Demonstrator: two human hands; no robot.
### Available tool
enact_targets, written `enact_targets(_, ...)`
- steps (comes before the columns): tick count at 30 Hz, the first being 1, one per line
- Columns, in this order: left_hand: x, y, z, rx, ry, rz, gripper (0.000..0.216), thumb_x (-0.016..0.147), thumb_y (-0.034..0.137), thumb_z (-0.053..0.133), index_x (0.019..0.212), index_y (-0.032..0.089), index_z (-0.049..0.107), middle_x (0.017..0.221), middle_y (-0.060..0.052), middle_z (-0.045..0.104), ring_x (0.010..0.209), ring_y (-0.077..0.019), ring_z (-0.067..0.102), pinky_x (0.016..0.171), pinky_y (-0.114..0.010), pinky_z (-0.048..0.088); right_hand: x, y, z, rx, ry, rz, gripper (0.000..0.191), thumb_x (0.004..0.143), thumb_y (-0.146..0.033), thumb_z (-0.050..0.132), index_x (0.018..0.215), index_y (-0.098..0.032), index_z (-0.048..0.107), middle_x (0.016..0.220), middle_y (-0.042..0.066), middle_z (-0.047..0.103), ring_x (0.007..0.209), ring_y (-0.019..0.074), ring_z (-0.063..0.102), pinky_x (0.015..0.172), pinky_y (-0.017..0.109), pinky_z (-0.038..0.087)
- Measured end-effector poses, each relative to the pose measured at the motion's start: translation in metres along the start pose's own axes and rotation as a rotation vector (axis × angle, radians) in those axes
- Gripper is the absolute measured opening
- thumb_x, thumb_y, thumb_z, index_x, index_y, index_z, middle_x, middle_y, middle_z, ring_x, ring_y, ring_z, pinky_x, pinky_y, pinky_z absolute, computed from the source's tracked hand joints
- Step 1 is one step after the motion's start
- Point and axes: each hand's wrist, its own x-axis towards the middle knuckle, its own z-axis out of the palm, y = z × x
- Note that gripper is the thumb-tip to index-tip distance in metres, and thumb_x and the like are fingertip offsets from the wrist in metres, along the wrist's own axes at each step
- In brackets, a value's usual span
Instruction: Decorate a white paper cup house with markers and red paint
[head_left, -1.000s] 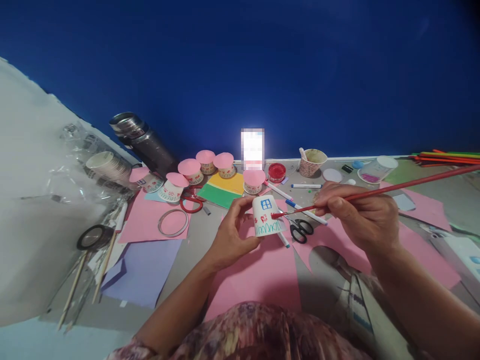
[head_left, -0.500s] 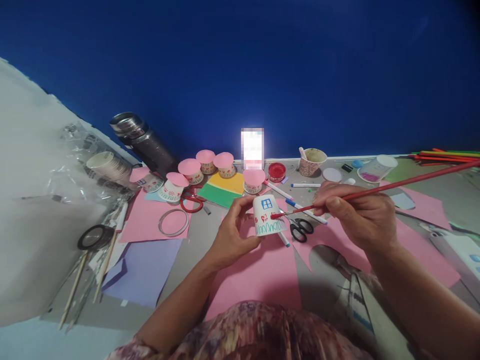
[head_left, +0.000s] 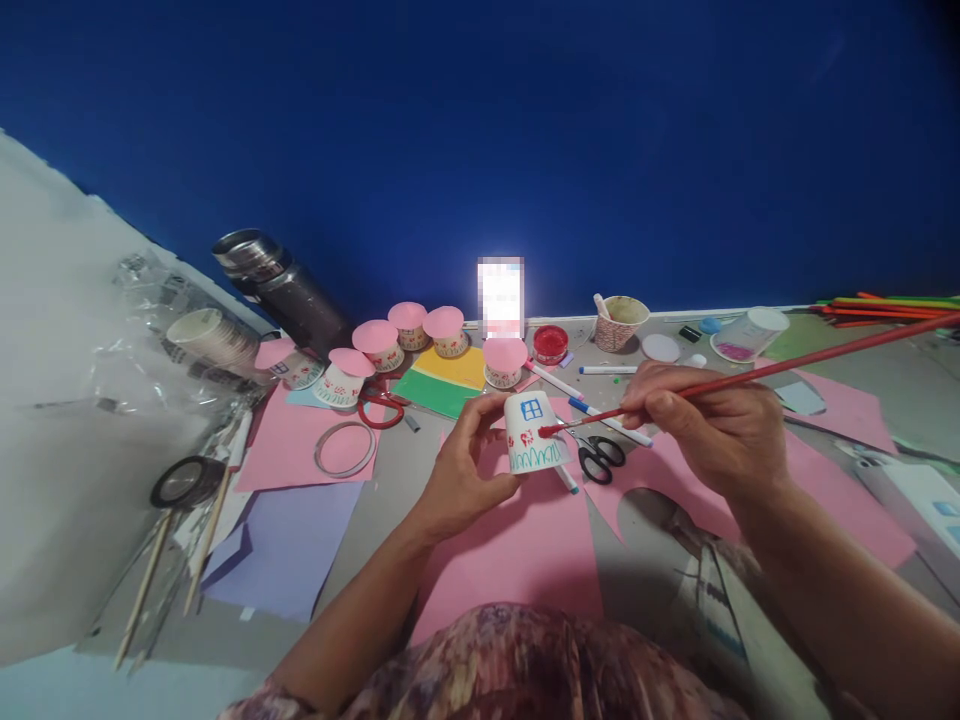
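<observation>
My left hand (head_left: 474, 455) is closed around a white paper cup (head_left: 534, 455), held upside down and slightly tilted. On the cup's side are a blue window drawing, red dabs and a green zigzag line along the rim. Between the fingers of my right hand (head_left: 709, 425) is a long red paintbrush (head_left: 795, 358), and its red tip touches the cup just below the window. Black-handled scissors (head_left: 600, 460) lie behind the cup, near markers (head_left: 615, 422). A round pot of red paint (head_left: 550, 344) stands farther back.
Several decorated cups with pink paper tops (head_left: 378, 345) stand at the back left beside a dark flask (head_left: 281, 290). Pink paper (head_left: 517, 560) lies under my hands. A tape ring (head_left: 345, 450), red-handled scissors (head_left: 380, 408) and a patterned cup (head_left: 621, 325) are around.
The brush tip has shifted slightly left on the cup's side, among the red dabs. The cup has turned a little in my left hand. The whole view has moved slightly.
</observation>
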Motion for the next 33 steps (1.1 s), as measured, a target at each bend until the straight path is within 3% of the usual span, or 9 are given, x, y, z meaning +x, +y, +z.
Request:
enact_targets(5,0.0009,-0.0026,-0.0008,-0.083,-0.002,-0.038,0.075,0.078,0.020,0.089,0.145,0.029,0.056,0.145,-0.012,0.063,0.138,-0.0322,0.060,0.115,-0.047,0.047,0.0010,0.0001,-0.0048,-0.005,0.098,0.008,0.019,0.106,-0.025,0.066,0.097,-0.027,0.083,0.076,0.000,0.077,0.076,0.0184,0.071,0.074,0.037,0.056)
enact_targets(18,0.0018,-0.0006,-0.0009,-0.132,0.008,-0.046,0.074,0.077,0.019,0.089,0.143,0.029,0.056,0.145,-0.011,0.063,0.138,-0.0306,0.060,0.115,-0.045,0.046,0.0007,-0.0001,-0.0041,-0.006,0.028,0.029,0.020,0.106,-0.025,0.065,0.099,-0.028,0.083,0.073,0.000,0.076,0.071,0.0184,0.070,0.071,0.037,0.056)
enact_targets(24,0.0012,-0.0031,-0.0024,-0.131,0.008,-0.068,0.074,0.077,0.019,0.089,0.143,0.030,0.056,0.145,-0.011,0.063,0.135,-0.0299,0.062,0.115,-0.046,0.046,-0.0001,0.0008,-0.0070,-0.014,0.138,0.053,0.019,0.105,-0.026,0.067,0.095,-0.029,0.084,0.074,0.000,0.077,0.075,0.0196,0.070,0.072,0.037,0.056)
enact_targets(33,0.0013,0.0001,0.0004,-0.161,0.016,-0.062,0.073,0.077,0.020,0.088,0.142,0.030,0.057,0.147,-0.011,0.062,0.140,-0.0320,0.060,0.119,-0.048,0.045,-0.0042,0.0039,-0.0028,-0.023,0.063,0.083,0.019,0.106,-0.029,0.066,0.097,-0.028,0.083,0.075,-0.001,0.077,0.075,0.0179,0.072,0.070,0.033,0.057)
